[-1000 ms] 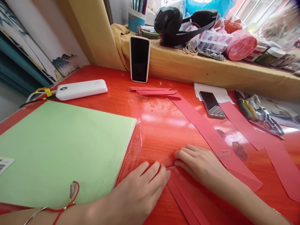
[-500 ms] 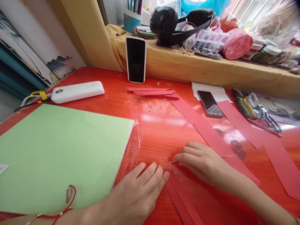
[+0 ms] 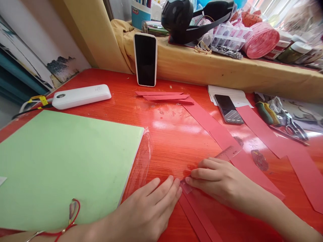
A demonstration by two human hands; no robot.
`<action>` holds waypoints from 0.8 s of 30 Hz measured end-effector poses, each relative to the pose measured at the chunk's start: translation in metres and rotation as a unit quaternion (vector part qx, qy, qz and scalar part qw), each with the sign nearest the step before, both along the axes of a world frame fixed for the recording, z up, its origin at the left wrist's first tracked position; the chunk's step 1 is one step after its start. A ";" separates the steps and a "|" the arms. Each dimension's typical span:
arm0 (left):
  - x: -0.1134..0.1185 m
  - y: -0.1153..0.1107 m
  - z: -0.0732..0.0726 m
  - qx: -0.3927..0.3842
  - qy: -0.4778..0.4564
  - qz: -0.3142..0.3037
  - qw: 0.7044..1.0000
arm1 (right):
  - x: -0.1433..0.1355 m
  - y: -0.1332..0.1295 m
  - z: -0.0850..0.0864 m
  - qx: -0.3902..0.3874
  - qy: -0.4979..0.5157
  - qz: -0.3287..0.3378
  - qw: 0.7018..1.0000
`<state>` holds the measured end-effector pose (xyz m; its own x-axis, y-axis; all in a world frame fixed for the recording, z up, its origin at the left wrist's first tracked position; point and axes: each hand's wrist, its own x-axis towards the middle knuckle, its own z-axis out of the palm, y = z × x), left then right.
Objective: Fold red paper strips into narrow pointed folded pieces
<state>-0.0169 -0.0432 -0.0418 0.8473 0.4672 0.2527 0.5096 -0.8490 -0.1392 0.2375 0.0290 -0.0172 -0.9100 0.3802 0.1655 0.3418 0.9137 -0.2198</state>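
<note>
I view the left hand [image 3: 153,203] laid flat, fingers extended and nearly together, fingertips at the far end of a folded red paper strip [image 3: 202,222]. This strip lies on the red wood-grain table [image 3: 121,109], near side, running toward the near edge of view. I view the right hand [image 3: 218,179] closed narrow on a transparent ruler [image 3: 228,153]; its near end shows at the strip's far end, just beside the left fingertips, and its far end overlaps a long red paper strip [image 3: 252,171] on the right. Left of the left hand lies a green board [image 3: 70,164]. Farther out, narrow red paper pieces [image 3: 165,97] lie together at far center. Far right: pliers [image 3: 264,112] and scissors [image 3: 294,127]. Far left: a white power bank [image 3: 82,96]. A white-cased smartphone [image 3: 145,60] stands upright at far center.
</note>
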 end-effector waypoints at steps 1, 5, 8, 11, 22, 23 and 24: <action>0.000 0.000 0.001 0.004 -0.001 -0.005 1.000 | 0.000 0.000 0.001 -0.002 -0.001 0.000 1.000; 0.001 0.000 0.001 0.005 -0.014 0.003 1.000 | 0.001 0.000 0.005 -0.008 -0.007 0.010 1.000; 0.002 -0.001 -0.001 0.005 -0.025 0.005 1.000 | 0.001 0.000 0.008 -0.006 -0.016 0.018 1.000; 0.002 -0.001 -0.001 0.010 -0.026 0.004 1.000 | 0.002 0.000 0.010 0.002 -0.029 0.021 0.999; 0.003 -0.001 -0.003 0.008 -0.021 0.016 1.000 | 0.017 0.008 0.026 0.034 -0.032 0.003 0.999; 0.003 -0.002 -0.005 0.012 -0.028 0.021 0.999 | 0.021 0.011 0.027 0.061 -0.030 -0.011 0.998; 0.004 -0.003 -0.006 0.013 -0.034 0.027 0.999 | 0.025 0.014 0.027 0.096 -0.036 -0.032 0.994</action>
<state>-0.0126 -0.0464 -0.0480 0.8015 0.5035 0.3227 0.5633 -0.8168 -0.1246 0.2621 0.0426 0.0101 -0.8967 0.4060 0.1765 0.4095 0.9121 -0.0176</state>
